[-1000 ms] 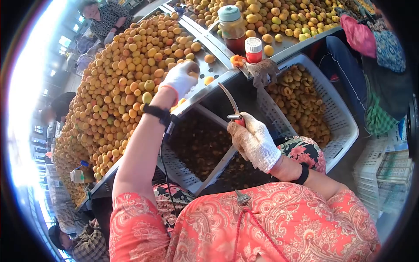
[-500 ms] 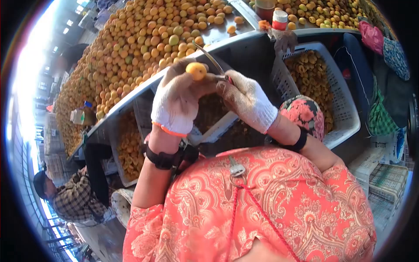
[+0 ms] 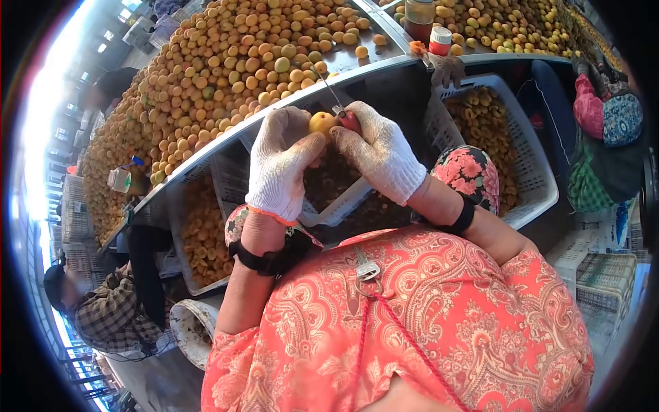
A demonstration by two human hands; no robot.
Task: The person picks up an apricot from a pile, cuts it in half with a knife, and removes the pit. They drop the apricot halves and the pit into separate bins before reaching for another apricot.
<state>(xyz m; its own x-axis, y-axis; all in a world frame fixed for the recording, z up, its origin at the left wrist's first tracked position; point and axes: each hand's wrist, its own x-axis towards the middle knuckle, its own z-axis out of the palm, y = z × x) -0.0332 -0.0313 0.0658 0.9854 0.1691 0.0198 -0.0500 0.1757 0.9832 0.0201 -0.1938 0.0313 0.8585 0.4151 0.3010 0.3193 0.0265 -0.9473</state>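
Note:
My left hand (image 3: pixel 278 158), in a white knit glove with browned fingers, pinches a whole yellow-orange apricot (image 3: pixel 321 123) between thumb and fingertips. My right hand (image 3: pixel 384 147), gloved the same way, is closed round the red handle of a small knife (image 3: pixel 350 122). The knife's thin blade points up and away, seen nearly edge-on, just beyond the fruit. My right thumb is right at the apricot's near side. Both hands are close together above a crate (image 3: pixel 338 204) below the table edge, its dark contents partly hidden.
A metal-edged table (image 3: pixel 226 134) bears a large heap of apricots (image 3: pixel 226 62). Crates of split apricots stand at left (image 3: pixel 206 240) and right (image 3: pixel 480 117). A red-and-white bottle (image 3: pixel 440 41) and a jar (image 3: pixel 419 20) stand on the table. A bucket (image 3: pixel 192 329) and a person (image 3: pixel 113 309) are at left.
The apricot and both hands have shifted slightly down in view, the fruit also rightward. The knife has turned in my right hand, showing more red handle and a thinner blade.

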